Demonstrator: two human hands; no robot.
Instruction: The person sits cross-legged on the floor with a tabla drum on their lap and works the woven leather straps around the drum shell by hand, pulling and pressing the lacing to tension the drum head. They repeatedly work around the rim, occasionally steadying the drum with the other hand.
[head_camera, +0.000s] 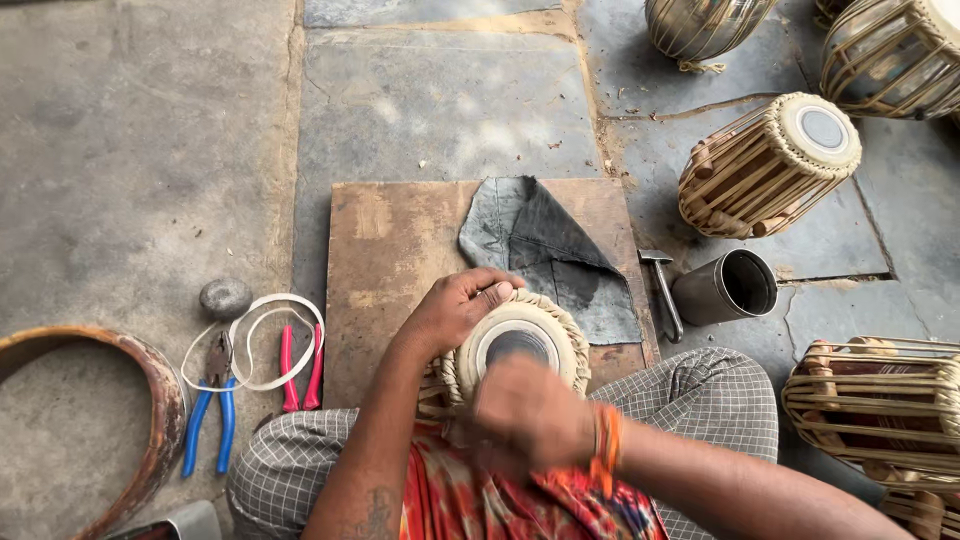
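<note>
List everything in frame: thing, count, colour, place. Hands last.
drum in lap: 1, cream head with dark centre, between the hands
other drums: at least 4, tan lacing, right side and top right
wooden board: 1, brown, on floor ahead
cloth: 1, dark grey, on board
hammer: 1, metal, right of board
metal cup: 1, grey, tipped over
pliers: 2, blue-handled and red-handled, left
white strap: 1, looped over the pliers
stone: 1, grey
curved rim: 1, brown, far left
left hand: on drum rim
right hand: blurred, over drum
</note>
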